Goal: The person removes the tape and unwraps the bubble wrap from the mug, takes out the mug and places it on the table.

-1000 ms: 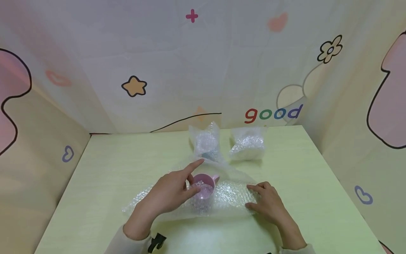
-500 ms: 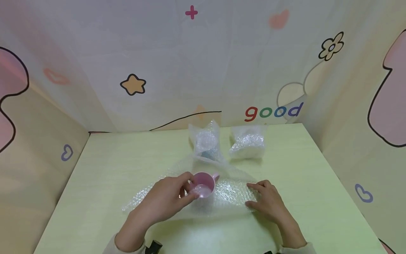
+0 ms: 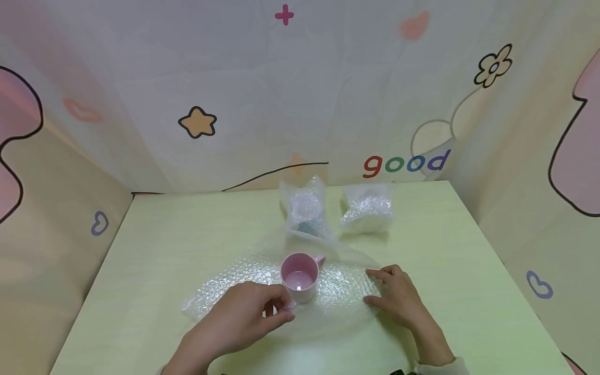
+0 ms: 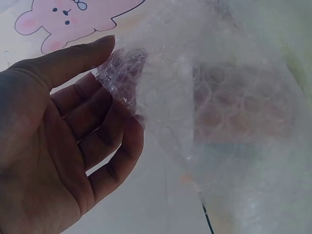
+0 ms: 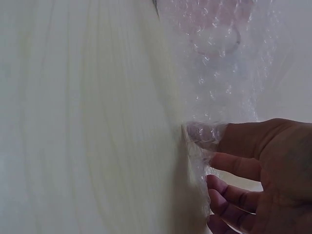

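A pink mug [image 3: 300,291] stands upright near the middle of a spread sheet of bubble wrap [image 3: 344,291], its handle pointing back and right. The left hand [image 3: 244,315] pinches the near part of the sheet between thumb and fingers, just in front of the mug. In the left wrist view, crumpled film [image 4: 126,78] sits at that hand's fingertips, and the mug shows only blurred through the wrap. At the sheet's right edge, the right hand [image 3: 398,297] holds the film; its thumb [image 5: 207,134] shows through the plastic in the right wrist view.
Behind the sheet stand two bubble-wrapped bundles, one at the back middle [image 3: 307,208] and one to its right [image 3: 367,208]. The pale table [image 3: 187,224] ends at a printed cloth backdrop [image 3: 258,104] at the back and sides.
The left hand has drawn the film out of the mug and toward the person, lowering it in front. The mug's opening is now uncovered. My right hand has stayed at the sheet's edge.
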The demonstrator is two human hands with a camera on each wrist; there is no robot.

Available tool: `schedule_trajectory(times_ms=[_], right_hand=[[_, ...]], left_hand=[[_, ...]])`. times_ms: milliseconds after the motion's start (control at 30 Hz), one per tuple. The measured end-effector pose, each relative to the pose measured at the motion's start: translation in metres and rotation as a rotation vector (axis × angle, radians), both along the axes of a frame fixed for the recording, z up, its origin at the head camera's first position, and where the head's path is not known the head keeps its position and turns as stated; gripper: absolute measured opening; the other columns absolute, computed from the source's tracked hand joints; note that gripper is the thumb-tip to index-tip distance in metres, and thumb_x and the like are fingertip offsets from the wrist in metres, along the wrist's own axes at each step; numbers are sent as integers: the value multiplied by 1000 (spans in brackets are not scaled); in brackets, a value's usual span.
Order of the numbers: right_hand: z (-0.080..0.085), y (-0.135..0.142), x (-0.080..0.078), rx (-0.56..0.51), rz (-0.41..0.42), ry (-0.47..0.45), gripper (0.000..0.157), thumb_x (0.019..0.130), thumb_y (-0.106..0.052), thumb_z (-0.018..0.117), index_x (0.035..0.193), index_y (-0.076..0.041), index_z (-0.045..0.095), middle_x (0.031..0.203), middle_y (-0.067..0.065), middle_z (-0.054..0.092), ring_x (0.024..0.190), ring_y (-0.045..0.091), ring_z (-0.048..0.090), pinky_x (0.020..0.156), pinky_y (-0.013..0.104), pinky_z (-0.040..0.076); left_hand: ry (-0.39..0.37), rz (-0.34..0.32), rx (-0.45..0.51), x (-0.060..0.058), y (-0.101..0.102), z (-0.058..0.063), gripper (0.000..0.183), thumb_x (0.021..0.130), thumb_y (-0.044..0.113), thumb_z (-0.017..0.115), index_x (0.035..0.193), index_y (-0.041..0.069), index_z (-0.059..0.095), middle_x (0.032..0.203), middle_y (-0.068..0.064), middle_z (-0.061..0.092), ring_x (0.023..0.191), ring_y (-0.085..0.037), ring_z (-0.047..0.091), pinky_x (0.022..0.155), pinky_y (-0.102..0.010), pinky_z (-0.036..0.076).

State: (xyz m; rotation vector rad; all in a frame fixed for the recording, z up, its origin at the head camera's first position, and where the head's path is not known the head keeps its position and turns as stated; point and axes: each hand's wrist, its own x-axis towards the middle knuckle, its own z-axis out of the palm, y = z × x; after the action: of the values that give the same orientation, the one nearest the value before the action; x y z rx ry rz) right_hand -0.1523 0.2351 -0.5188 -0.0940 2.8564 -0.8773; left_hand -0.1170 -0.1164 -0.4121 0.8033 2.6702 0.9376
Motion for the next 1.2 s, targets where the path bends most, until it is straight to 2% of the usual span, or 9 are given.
schedule_trajectory(times_ms=[433, 733, 1033, 1200], right_hand=[[0, -1, 0, 12, 7, 21, 61, 81, -24, 87, 137, -10, 67, 131, 21, 57, 117, 39, 54, 94, 52, 47], [0, -1, 0, 16, 5, 16, 62, 81, -25, 87, 137, -10, 67, 130, 21, 57, 117, 39, 54, 94, 53, 47], [-2, -1, 0, 18, 7, 19, 62, 81, -24, 88, 137, -9, 67, 130, 21, 57, 117, 40, 55, 94, 53, 47], [0, -1, 0, 19, 8, 24, 61, 82, -24, 87, 138, -9, 66, 131, 22, 57, 118, 41, 55, 95, 54, 47]], left_hand=[[-5, -138, -57, 12, 1, -7, 8, 94, 38, 75, 89, 34, 71, 76, 31, 59, 69, 9, 52, 66, -16, 45], [-85, -218, -58, 17, 3, -14, 7, 96, 38, 74, 89, 36, 72, 73, 30, 57, 66, 9, 50, 64, -14, 44], [-150, -245, -98, 19, 6, -20, 9, 95, 41, 73, 88, 35, 71, 76, 29, 59, 70, 8, 54, 70, -16, 47], [-182, -242, -119, 22, 8, -23, 9, 94, 40, 75, 87, 35, 71, 74, 28, 59, 69, 8, 54, 68, -16, 47]])
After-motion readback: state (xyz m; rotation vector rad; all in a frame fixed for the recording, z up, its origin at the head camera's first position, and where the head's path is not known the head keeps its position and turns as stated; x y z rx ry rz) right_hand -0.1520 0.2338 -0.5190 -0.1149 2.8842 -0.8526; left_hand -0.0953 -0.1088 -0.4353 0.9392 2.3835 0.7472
